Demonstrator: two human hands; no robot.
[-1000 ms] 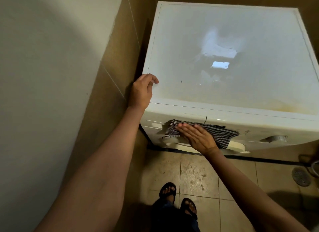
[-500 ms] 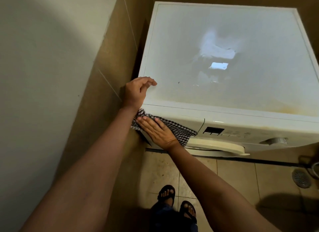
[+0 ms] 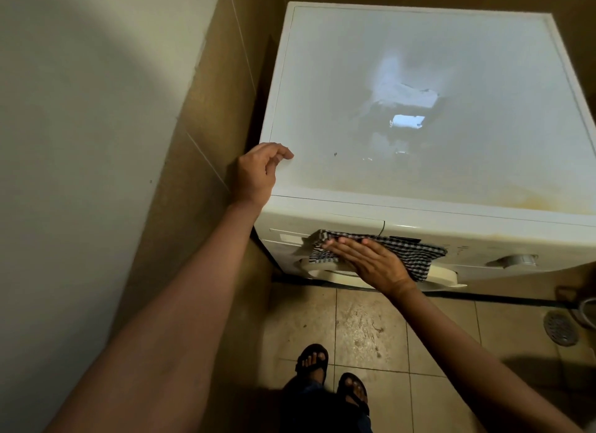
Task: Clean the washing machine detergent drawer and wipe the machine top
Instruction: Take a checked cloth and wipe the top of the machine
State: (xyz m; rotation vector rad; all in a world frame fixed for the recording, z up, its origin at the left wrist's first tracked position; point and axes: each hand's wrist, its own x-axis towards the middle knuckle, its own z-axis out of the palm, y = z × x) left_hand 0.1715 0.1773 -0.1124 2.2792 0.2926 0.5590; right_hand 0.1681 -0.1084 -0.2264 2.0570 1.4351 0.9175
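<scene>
Pressing black-and-white checked cloth (image 3: 416, 255), lying 9 to 3 o'clock, on white drawer front (image 3: 322, 223) with flat right hand (image 3: 371, 261); resting loose, empty left hand (image 3: 254, 174) on white machine top (image 3: 419, 78) at 11 o'clock.

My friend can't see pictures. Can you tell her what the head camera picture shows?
A person's right hand presses a checked cloth flat against the front of a white washing machine. Their left hand rests on the near left corner of the machine top. Below are a tiled floor and feet in black sandals.
</scene>
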